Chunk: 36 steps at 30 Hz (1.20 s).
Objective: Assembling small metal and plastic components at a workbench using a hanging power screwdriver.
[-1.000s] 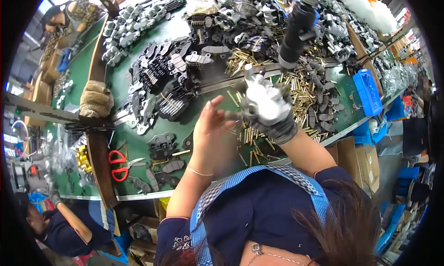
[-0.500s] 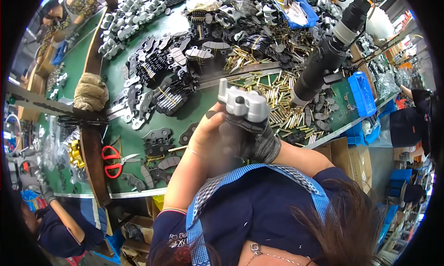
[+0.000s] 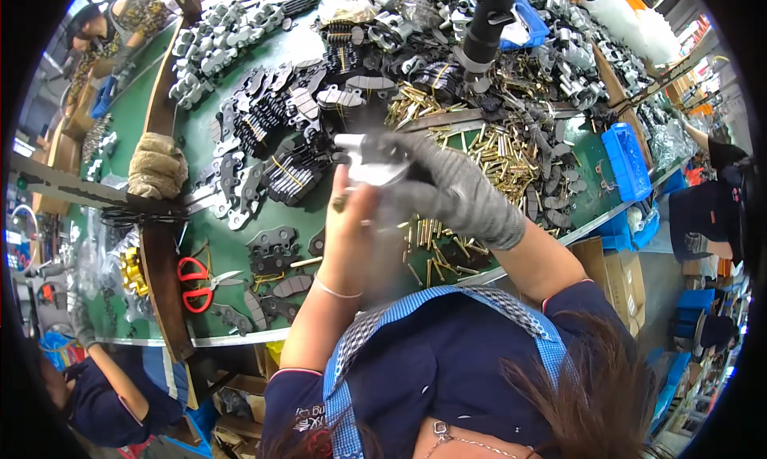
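Observation:
A silver brake caliper [image 3: 374,174] is held up over the bench in front of me, partly smeared by motion. My left hand [image 3: 349,223], bare, grips it from below, with the fingers up along its near side. A small brass-coloured end shows by the left fingers. From the right, my right hand [image 3: 475,199] in a grey knit glove closes over the caliper's right side; its fingertips are blurred. Brake pads [image 3: 292,171] lie in stacks beyond the left hand. Loose brass-coloured pins [image 3: 503,159] are spread beyond the right hand.
A black hanging power tool [image 3: 486,27] stands over the far parts. Red-handled scissors [image 3: 196,283] lie at the left beside a brown post [image 3: 164,275]. Several more calipers [image 3: 212,51] are piled far left. A blue bin [image 3: 625,163] sits at the right edge. Other people work on both sides.
The caliper has moved left and turned in my hands. My right hand has risen from under it to its right side. The hanging tool has swung away, up and left.

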{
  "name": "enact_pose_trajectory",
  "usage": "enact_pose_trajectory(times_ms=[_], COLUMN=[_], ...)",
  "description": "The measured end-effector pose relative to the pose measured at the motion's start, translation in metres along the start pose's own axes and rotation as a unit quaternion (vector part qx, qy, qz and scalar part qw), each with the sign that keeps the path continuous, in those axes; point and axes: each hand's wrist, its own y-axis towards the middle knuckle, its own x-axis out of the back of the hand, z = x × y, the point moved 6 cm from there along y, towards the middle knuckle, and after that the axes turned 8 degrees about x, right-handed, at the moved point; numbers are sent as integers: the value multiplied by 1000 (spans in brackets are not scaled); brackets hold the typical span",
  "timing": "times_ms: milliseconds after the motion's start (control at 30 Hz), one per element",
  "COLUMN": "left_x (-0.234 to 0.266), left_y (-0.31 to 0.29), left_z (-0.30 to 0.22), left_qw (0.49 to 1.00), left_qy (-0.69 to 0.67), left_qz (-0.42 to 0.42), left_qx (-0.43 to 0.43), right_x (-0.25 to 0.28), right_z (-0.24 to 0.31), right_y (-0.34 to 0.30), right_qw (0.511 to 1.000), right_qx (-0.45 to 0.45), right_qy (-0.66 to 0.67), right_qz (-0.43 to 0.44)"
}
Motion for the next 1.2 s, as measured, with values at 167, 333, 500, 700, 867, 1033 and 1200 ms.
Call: enact_pose_trajectory(times_ms=[167,333,500,700,867,1033,1200], left_x=[-3,-16,-4,24,17,7,5], left_y=[-13,-29,-42,-40,-45,-47,-49], left_z=[4,18,24,58,64,61,61], left_qw=[906,909,920,931,924,918,916], left_qy=[-342,-361,-330,-253,-243,-241,-252], left_qz=[205,72,39,28,-11,3,-3], left_qx=[142,195,209,263,297,314,313], right_x=[97,166,111,9,-12,-18,-20], right_z=[27,-27,-38,32,58,50,45], right_y=[15,93,89,44,31,29,25], right_qw=[949,928,981,970,962,944,937], right_qx=[65,-2,38,98,83,95,95], right_qy=[-98,-249,7,199,243,293,307], right_qz=[-294,-277,-188,-97,-92,-123,-137])
